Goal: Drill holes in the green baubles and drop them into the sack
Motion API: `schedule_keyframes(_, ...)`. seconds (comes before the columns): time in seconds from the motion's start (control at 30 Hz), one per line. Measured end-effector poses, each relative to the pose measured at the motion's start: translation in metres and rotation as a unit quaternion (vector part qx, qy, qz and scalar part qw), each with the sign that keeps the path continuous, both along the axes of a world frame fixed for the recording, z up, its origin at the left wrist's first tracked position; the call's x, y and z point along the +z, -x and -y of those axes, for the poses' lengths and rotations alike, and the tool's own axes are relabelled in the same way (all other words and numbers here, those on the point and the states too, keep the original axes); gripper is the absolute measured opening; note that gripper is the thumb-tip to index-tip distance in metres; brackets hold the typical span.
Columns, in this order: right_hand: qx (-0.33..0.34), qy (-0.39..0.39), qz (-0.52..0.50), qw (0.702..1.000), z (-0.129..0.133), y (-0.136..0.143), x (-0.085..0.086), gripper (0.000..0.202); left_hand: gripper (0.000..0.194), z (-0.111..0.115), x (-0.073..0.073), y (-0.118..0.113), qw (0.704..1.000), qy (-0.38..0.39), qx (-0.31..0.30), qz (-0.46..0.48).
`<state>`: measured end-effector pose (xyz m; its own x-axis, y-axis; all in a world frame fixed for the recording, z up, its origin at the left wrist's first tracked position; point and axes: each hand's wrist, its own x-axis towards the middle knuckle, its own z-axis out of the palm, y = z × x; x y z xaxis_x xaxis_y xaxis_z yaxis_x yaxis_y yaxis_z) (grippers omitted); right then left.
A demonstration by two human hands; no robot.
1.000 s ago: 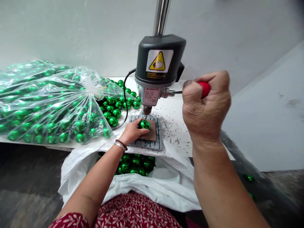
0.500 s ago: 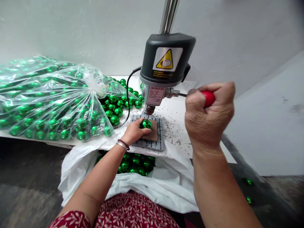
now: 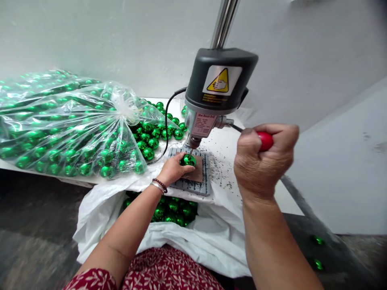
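Note:
A mini bench drill (image 3: 222, 82) stands on the table, its thin bit pointing down at a shiny green ball (image 3: 190, 160). My left hand (image 3: 173, 168) grips that ball from the left, thumb and fingers around it, over a brown board (image 3: 196, 172) on the grey drill base (image 3: 193, 187). Whether the bit tip has entered the ball, I cannot tell. My right hand (image 3: 263, 161) is wrapped round the red knob (image 3: 266, 141) of the drill's feed lever (image 3: 236, 127).
On the left lies a tied clear plastic bag (image 3: 75, 133) of green balls, with loose balls (image 3: 148, 139) beside it. A white sack (image 3: 211, 233) holding more balls hangs at the front edge. Dark shavings dot the white table (image 3: 223, 157). A black cord (image 3: 166, 121) runs behind.
My right hand has lowered the lever's red knob. The left hand still holds the ball under the bit. The whole view has shifted slightly.

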<state>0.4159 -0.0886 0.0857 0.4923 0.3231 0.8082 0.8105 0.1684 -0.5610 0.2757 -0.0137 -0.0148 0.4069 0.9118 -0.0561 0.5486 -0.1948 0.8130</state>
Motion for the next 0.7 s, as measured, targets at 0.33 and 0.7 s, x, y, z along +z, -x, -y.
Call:
schedule_keyframes(0.33,-0.014,-0.024,-0.012,1.0,0.0,0.004,-0.016,0.012,0.048,0.0,-0.006,-0.001,1.0,-0.02,0.0,0.015)
schedule_keyframes(0.7,-0.014,-0.056,-0.013,0.998,-0.001,0.004,-0.046,0.016,0.035,0.0,-0.008,-0.001,0.999,-0.039,-0.002,0.022)
